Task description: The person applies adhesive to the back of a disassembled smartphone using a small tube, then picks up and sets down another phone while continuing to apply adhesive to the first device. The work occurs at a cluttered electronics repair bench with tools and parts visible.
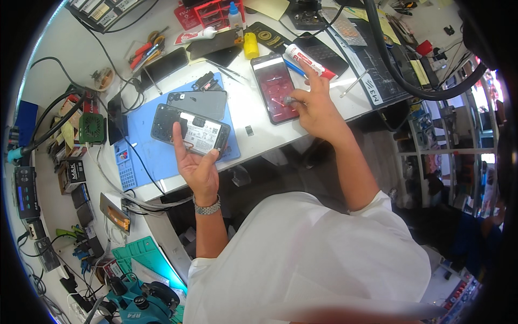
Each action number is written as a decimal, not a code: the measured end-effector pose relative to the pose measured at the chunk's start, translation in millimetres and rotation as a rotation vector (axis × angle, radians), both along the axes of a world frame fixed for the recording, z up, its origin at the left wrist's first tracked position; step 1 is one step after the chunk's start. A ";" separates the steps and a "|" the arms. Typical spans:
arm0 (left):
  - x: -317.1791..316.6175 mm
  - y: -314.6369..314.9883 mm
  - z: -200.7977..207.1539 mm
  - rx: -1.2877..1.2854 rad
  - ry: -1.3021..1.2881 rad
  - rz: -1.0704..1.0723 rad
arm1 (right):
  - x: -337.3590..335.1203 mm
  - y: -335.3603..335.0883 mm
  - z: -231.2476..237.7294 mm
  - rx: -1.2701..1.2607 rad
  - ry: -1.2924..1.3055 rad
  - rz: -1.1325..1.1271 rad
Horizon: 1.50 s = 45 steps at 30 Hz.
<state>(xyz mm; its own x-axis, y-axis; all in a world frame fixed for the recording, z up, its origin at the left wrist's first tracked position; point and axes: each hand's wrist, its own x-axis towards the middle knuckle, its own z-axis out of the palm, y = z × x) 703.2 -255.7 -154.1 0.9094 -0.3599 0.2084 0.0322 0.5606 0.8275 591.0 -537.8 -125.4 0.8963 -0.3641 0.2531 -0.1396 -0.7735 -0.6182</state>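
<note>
My left hand (197,170) grips an opened smartphone (200,133) by its lower part, index finger across its exposed inside and thumb at the edge. The phone's battery and circuitry show; my other fingers are hidden. Beneath and beyond it, a grey phone back cover (208,102) lies on a blue repair mat (175,170). My right hand (319,108) pinches a small grey knob-ended piece (290,101), too small to name surely, over a phone with a lit reddish screen (270,78). Its index finger stretches toward a white and red tube (308,60).
A yellow bottle (251,46), dark phones and thin tools lie along the far side. A red drawer box (216,12) stands behind. At right are a black mat (372,70) and a thick black curved arm (399,89). Cables and a teal microscope (137,302) are at left.
</note>
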 end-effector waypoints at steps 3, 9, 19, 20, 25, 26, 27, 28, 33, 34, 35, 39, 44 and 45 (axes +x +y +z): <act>1.2 0.6 -0.7 0.015 -0.009 0.005 | 4.6 -4.6 -1.3 -0.073 -0.043 -0.069; 3.7 0.9 -3.6 -0.012 -0.045 0.055 | 17.6 -6.5 -6.2 -0.091 -0.113 -0.132; -0.3 3.8 -12.1 0.002 -0.069 0.168 | 22.3 17.9 21.1 0.135 -0.398 -0.125; -0.3 3.5 -13.0 0.000 -0.097 0.177 | 25.4 21.6 22.9 0.161 -0.423 -0.107; 2.3 6.4 -15.5 0.002 -0.081 0.116 | 54.2 36.2 21.1 0.502 -0.519 0.015; 2.4 7.1 -15.5 -0.021 -0.061 0.103 | 62.7 39.1 19.1 0.537 -0.548 0.042; 3.4 7.1 -15.6 -0.051 -0.046 0.105 | 72.1 42.7 16.8 0.571 -0.571 0.055; 4.0 6.8 -15.3 -0.096 -0.026 0.099 | 80.3 45.3 15.1 0.606 -0.591 0.070; 1.6 3.6 -10.1 -0.042 0.028 0.105 | 113.9 44.5 15.0 0.414 -0.455 0.051; 1.8 2.2 -9.1 -0.025 0.019 0.108 | 118.9 43.4 15.4 0.376 -0.434 0.058; 2.6 1.4 -8.2 -0.018 0.014 0.105 | 123.2 42.5 15.3 0.356 -0.391 0.049; 4.5 1.4 -7.5 -0.004 -0.029 0.071 | 139.2 42.2 12.6 0.346 -0.308 0.012; 4.6 2.8 -7.4 0.006 -0.039 0.045 | 146.6 42.8 8.9 0.303 -0.258 0.003; 4.3 3.3 -6.8 0.017 -0.035 0.038 | 146.4 42.8 8.8 0.298 -0.240 0.003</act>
